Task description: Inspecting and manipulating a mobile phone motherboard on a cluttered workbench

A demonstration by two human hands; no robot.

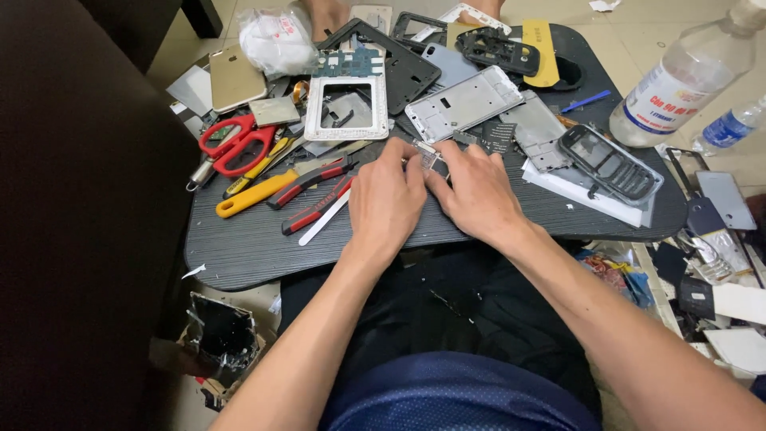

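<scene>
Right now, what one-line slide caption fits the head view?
Left hand and right hand pinch a small metal part on a cluttered dark tray beside red scissors.

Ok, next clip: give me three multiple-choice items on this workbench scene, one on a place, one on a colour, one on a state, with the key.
1. Where do the scissors lie relative to the hands?
A. on the person's left
B. on the person's right
C. under the tray

2. What colour are the scissors' handles?
A. blue
B. red
C. green

3. What are the left hand and right hand doing?
A. resting flat and apart
B. lifting the clear bottle
C. pinching a small metal part between them

Key:
1 A, they sit among the tools at the left end of the dark tray.
2 B, both loops are red.
3 C, the fingertips of both hands meet on the small part above the tray, while the clear bottle stands untouched at the far right.
</scene>
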